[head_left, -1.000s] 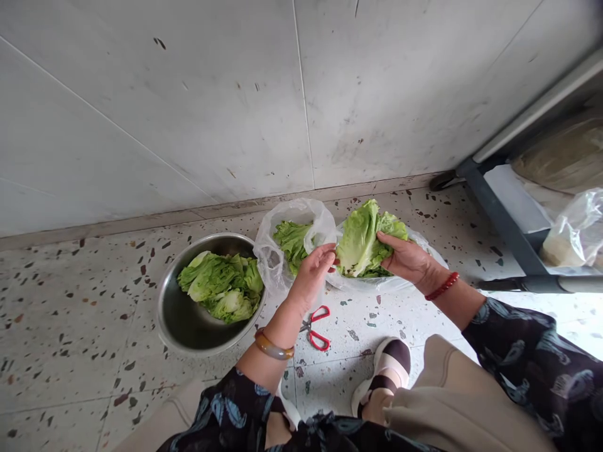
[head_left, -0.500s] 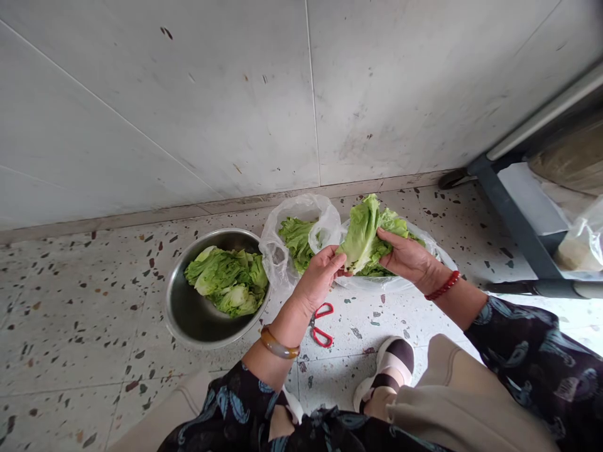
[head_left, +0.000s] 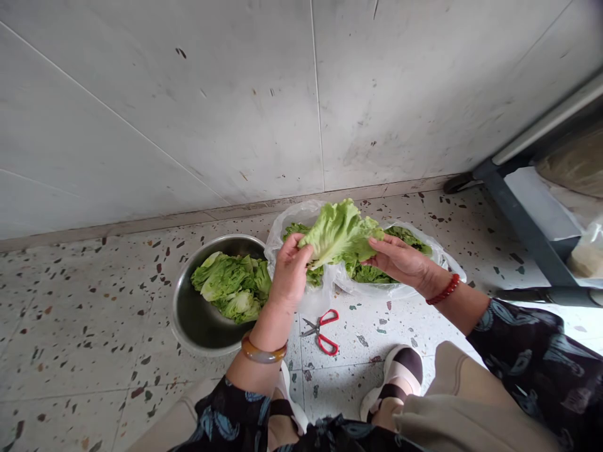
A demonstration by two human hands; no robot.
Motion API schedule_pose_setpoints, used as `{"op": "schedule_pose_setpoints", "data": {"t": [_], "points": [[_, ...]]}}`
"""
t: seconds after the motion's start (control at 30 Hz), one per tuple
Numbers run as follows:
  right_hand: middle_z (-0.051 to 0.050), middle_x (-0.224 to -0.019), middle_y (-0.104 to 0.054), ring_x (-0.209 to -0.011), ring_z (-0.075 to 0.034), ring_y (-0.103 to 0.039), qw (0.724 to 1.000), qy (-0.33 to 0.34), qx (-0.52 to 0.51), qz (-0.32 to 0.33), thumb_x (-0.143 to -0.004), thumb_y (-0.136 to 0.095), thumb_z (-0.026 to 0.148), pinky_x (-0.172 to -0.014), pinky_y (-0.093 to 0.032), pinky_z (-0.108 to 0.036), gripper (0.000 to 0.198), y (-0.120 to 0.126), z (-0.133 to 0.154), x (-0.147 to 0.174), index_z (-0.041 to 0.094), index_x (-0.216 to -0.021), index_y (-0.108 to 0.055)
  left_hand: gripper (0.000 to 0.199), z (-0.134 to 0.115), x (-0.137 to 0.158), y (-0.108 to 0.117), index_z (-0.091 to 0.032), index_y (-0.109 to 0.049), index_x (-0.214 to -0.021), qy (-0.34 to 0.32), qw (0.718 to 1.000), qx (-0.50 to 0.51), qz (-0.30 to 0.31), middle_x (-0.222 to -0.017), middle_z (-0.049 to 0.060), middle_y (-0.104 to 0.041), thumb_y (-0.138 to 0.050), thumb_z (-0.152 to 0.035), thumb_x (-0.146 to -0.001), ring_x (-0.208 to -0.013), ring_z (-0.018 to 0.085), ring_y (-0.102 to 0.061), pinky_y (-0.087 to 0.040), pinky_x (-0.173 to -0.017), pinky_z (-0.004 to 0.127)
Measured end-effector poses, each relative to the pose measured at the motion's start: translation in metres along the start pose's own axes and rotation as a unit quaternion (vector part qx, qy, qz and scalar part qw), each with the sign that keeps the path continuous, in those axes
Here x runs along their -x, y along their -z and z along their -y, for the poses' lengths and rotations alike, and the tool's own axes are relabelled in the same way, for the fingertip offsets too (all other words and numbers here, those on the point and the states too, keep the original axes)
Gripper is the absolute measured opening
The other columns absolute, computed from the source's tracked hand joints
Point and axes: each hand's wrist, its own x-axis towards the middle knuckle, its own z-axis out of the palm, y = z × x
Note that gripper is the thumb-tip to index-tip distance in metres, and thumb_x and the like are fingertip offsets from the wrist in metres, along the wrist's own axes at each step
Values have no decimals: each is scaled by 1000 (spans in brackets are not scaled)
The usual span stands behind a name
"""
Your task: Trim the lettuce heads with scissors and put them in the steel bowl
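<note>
Lettuce leaf moved left, now spread out between both hands. Metal bowl, lettuce inside, sits left of the left fingers. Left hand pinches leaf's left end. Scissors on floor, nearer the wearer than either hand's fingers. Right hand pinches right edge, plastic bag beneath.

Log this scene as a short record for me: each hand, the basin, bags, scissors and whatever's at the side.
Left hand: fingers pinch the left side of a lettuce leaf
Right hand: fingers pinch the leaf's right side
Basin: metal, on the floor, lettuce inside
Bags: two, see-through plastic, lettuce inside, partly hidden by leaf and hands
Scissors: red handles, blades apart, on the floor
Right side: cart, partly in view
</note>
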Motion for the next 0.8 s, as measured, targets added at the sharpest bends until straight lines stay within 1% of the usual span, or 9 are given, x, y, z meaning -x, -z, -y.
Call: {"op": "schedule_pose_setpoints", "data": {"t": [0.1, 0.23, 0.3, 0.43, 0.5, 0.57, 0.63, 0.7, 0.8], "points": [[-4, -102, -82, -92, -17, -76, 1000, -8, 1, -13, -82, -87, 45, -78, -61, -27, 35, 4, 4, 0, 25, -111, -79, 15, -9, -9, 17, -22, -60, -88, -94, 989, -71, -89, -73, -5, -55, -66, -35, -84, -64, 11, -49, -41, -62, 21], [-7, -107, -81, -92, -17, -75, 997, 0, 19, -69, -90, -80, 45, -76, -61, -25, 36, 25, 6, -1, 23, -119, -78, 10, -1, -25, 40, -20, -62, -91, -212, 909, -302, -194, -68, -5, -54, -61, -29, -86, -60, 12, -47, -40, -63, 23], [-7, -105, -81, -90, -16, -74, 995, 11, 25, -101, -90, -80, 44, -74, -61, -23, 34, 42, 4, -2, 22, -117, -78, 12, 22, -32, 47, -20, -65, -97, -200, 874, -416, -152, -77, 0, -64, -60, -27, -89, -68, 15, -57, -47, -70, 26], [-7, -107, -80, -91, -17, -74, 980, 13, 117, -162, -98, -70, 43, -75, -62, -24, 29, 76, -6, -5, 22, -117, -77, 21, 87, -36, 51, -18, -68, -107, -91, 850, -511, 86, -107, 14, -77, -65, -20, -86, -95, 27, -73, -56, -87, 37], [-9, -114, -79, -95, -19, -74, 947, -15, 284, -149, -104, -57, 43, -79, -64, -28, 34, 91, -17, -6, 23, -126, -75, 23, 111, -36, 53, -17, -70, -107, -77, 855, -497, 127, -111, 16, -78, -64, -14, -85, -101, 29, -75, -58, -91, 40], [-11, -117, -79, -92, -22, -75, 882, -54, 458, -99, -107, -47, 43, -78, -65, -36, 41, 101, -33, -7, 25, -134, -72, 25, 119, -36, 54, -17, -71, -109, -84, 865, -485, 102, -109, 16, -79, -57, -13, -89, -99, 29, -75, -59, -90, 42], [-12, -115, -80, -87, -26, -76, 828, -86, 553, -38, -104, -49, 42, -78, -65, -43, 42, 106, -52, -6, 25, -134, -74, 26, 111, -36, 51, -17, -69, -114, -114, 873, -473, 31, -106, 14, -78, -50, -17, -96, -94, 26, -75, -60, -85, 41], [-12, -113, -81, -88, -28, -77, 808, -100, 580, 19, -97, -62, 38, -84, -64, -45, 37, 106, -71, -5, 24, -128, -78, 26, 91, -35, 38, -17, -67, -119, -184, 873, -451, -34, -103, 12, -77, -48, -24, -102, -90, 23, -74, -60, -81, 36], [-11, -116, -81, -98, -29, -76, 770, -94, 622, 110, -84, -77, 32, -90, -60, -40, 39, 98, -94, -1, 24, -122, -80, 25, 61, -24, -5, -19, -66, -121, -301, 851, -430, 7, -102, 9, -75, -48, -26, -105, -90, 19, -71, -58, -82, 31]]}}
